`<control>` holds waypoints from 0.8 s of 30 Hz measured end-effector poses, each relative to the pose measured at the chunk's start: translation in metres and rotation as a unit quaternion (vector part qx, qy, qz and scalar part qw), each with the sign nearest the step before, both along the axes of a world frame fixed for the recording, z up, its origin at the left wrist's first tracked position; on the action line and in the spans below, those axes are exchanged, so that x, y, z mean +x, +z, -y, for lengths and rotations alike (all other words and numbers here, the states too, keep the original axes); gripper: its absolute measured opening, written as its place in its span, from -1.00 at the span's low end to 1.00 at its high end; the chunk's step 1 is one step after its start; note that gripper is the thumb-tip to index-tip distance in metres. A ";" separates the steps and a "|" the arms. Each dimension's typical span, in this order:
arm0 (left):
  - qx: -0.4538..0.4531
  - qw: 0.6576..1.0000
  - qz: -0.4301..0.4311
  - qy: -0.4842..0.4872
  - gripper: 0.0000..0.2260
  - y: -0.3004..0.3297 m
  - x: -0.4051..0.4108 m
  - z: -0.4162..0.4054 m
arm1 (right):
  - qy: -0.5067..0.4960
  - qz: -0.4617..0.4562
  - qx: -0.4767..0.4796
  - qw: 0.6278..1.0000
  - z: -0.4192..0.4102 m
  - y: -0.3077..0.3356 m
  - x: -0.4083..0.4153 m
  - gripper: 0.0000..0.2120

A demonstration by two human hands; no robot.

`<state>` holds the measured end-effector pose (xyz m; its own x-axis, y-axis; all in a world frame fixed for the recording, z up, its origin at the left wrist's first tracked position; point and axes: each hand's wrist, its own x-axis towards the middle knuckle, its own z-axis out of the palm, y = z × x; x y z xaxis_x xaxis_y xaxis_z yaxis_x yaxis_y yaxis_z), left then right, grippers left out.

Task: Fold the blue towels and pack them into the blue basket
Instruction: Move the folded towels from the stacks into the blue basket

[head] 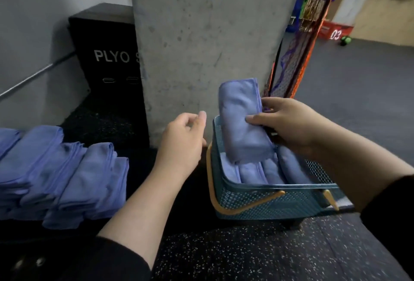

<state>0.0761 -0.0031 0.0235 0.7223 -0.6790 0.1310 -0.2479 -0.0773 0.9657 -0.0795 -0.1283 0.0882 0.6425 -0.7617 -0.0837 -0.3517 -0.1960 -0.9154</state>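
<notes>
A blue mesh basket (268, 200) with yellow handles stands on the speckled black floor, right of centre. Several folded blue towels (264, 172) stand side by side inside it. My right hand (289, 124) grips one more folded blue towel (242, 119), held upright with its lower end dipping into the basket's far side. To the left of the basket my left hand (181, 141) hovers with loosely curled fingers and holds nothing. A row of folded blue towels (60, 173) lies in stacks on the floor at the left.
A grey concrete pillar (206, 41) rises directly behind the basket. A black box marked PLYO (107, 56) stands behind the pillar on the left. Coloured hanging bands (298, 52) lie right of the pillar, with grey floor beyond.
</notes>
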 end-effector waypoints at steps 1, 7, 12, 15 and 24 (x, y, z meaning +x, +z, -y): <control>0.039 0.999 0.028 -0.007 -0.75 -0.004 0.001 0.002 | -0.020 -0.035 -0.027 0.999 0.014 -0.005 -0.005 -0.85; 0.234 0.959 0.111 -0.116 -0.51 -0.021 0.001 0.010 | -0.036 -0.203 -0.013 0.978 0.048 -0.065 -0.002 -0.85; 0.229 0.954 0.114 -0.158 -0.62 -0.026 -0.001 0.017 | 0.033 -0.227 0.099 0.968 0.048 -0.095 0.010 -0.90; 0.219 0.952 0.126 -0.171 -0.67 -0.030 0.000 0.022 | 0.066 -0.226 0.171 0.957 0.050 -0.103 0.018 -0.95; 0.217 0.955 0.111 -0.167 -0.66 -0.031 0.002 0.021 | 0.111 -0.445 -0.373 0.806 0.066 -0.103 0.030 -0.64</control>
